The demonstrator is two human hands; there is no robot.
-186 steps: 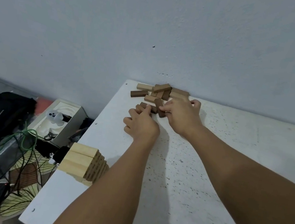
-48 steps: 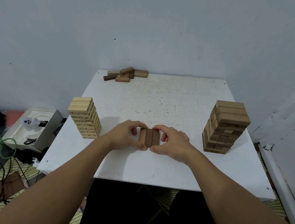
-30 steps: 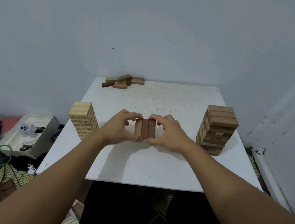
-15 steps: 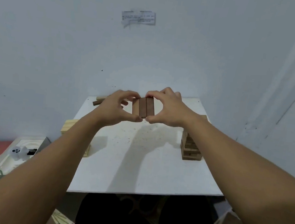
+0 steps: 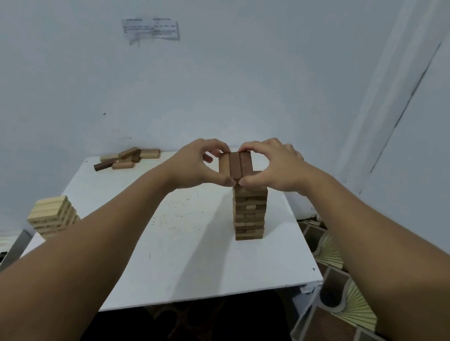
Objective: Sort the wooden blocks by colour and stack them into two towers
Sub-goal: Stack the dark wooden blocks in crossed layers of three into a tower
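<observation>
Brown blocks pinched, both hands, above tower

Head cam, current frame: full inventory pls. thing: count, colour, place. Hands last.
held blocks: three, dark brown, side by side, pinched between both hands just above the dark tower
dark tower: one, brown, right part of the table
light tower: one, pale wood, table's near-left edge, partly behind the left forearm
loose blocks: small pile, tan and dark brown mixed, far-left corner by the wall
table: one, white, centre
paper note: one, white, on the wall
left hand: gripping the blocks' left side
right hand: gripping their right side
</observation>
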